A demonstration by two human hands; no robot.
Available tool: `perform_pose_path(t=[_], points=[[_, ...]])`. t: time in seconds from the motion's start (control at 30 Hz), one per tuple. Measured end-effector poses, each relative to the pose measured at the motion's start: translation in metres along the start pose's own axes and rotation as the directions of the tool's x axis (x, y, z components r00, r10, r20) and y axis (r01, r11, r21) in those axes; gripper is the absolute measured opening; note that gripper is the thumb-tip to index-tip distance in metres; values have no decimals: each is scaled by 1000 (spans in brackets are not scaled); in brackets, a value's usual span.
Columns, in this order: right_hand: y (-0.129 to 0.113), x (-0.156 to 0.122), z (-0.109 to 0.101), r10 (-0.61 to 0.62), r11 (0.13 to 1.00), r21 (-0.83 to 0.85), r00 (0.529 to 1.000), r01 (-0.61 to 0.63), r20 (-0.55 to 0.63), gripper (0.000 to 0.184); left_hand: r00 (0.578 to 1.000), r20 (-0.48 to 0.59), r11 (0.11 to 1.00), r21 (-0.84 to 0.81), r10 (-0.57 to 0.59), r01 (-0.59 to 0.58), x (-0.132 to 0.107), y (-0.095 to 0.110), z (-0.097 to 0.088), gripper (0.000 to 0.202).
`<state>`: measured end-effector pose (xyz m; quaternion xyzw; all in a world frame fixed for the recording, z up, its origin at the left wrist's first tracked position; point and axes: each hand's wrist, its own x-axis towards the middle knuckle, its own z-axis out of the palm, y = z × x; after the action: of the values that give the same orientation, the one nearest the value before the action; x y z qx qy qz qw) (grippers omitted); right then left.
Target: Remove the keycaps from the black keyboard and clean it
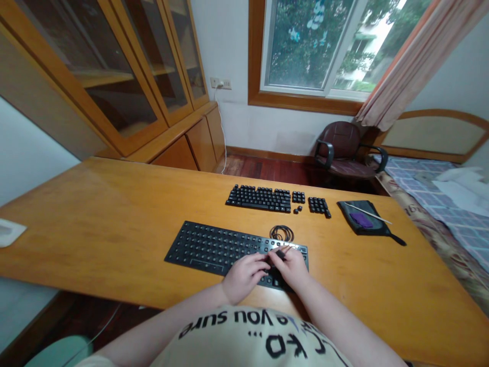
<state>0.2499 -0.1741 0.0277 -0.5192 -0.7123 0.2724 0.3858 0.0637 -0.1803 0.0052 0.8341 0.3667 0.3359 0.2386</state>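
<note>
A black keyboard base (pixel 214 247) with its keycaps off lies on the desk in front of me. My right hand (pixel 292 267) is closed over its right end, around a small black piece (pixel 280 254) with thin brownish strips beside it; its exact kind is unclear. My left hand (pixel 246 275) rests over the base just left of it, fingers loosely bent and a little apart, tips close to the right hand. Nothing shows in it. Both hands hide part of the base's right side. A coiled black cable (pixel 281 233) lies behind the base.
Loose black keycaps (pixel 260 198) stand in keyboard order farther back, with number-pad keycaps (pixel 319 205) beside them. At the right are a dark pouch (pixel 376 229), a purple cloth (pixel 361 220) and a thin pale stick (pixel 367 212). A white object (pixel 11 232) sits at the desk's left edge.
</note>
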Motion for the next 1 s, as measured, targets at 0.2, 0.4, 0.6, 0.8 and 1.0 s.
perform_pose_path(t=[0.2, 0.4, 0.6, 0.8, 1.0], points=[[11, 5, -6, -69, 997, 31, 995, 71, -75, 21, 995, -97, 993, -118, -40, 29, 0, 2, -1, 11], [5, 7, -16, -312, 946, 153, 934, 287, 174, 21, 954, -93, 942, -213, -285, 260, 2, 6, -3, 19], [-3, 7, -16, -336, 934, 227, 898, 277, 283, 17, 966, -61, 946, -225, -251, 232, 3, 5, -3, 14], [9, 9, -16, -261, 964, 92, 958, 251, 122, 15, 980, -15, 958, -211, -201, 193, 8, 8, -8, 12], [37, 23, -54, 134, 971, -187, 986, -151, -98, 18, 990, 39, 967, -213, -135, 140, 9, 11, -12, 2]])
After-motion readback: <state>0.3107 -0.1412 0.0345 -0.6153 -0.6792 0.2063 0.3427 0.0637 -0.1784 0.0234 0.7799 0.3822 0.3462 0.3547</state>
